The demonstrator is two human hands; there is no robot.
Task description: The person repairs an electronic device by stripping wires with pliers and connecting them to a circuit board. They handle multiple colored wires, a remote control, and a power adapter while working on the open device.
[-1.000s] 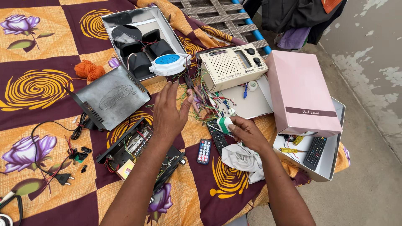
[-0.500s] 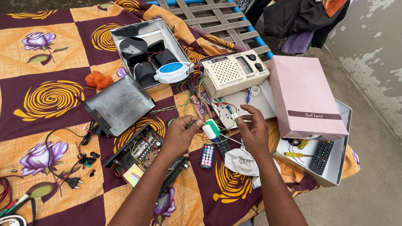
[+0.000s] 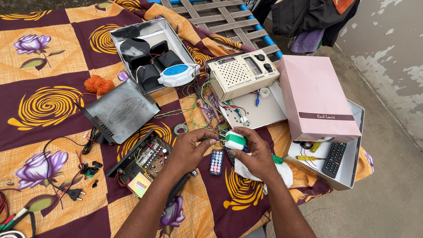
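My right hand (image 3: 255,155) holds a small white and green cylindrical part (image 3: 235,140) over the patterned cloth. My left hand (image 3: 190,149) is just left of it, fingers pinched on a thin wire (image 3: 213,139) that runs to the part. A tangle of coloured wires (image 3: 207,110) leads from there up to a cream radio (image 3: 242,74). A small black remote (image 3: 216,161) lies between my wrists. Under my right hand lies a white rag (image 3: 282,172) with a green screwdriver handle (image 3: 276,159) showing.
An open black device with a circuit board (image 3: 143,161) and a grey metal cover (image 3: 121,110) lie to the left. A tray of black speakers (image 3: 136,33) is behind. At right are a pink box (image 3: 315,99), an open box (image 3: 352,167) of tools, then the bed edge.
My left hand has drawn back from the wire tangle and closed on a wire beside the part. Both hands have come together near me.
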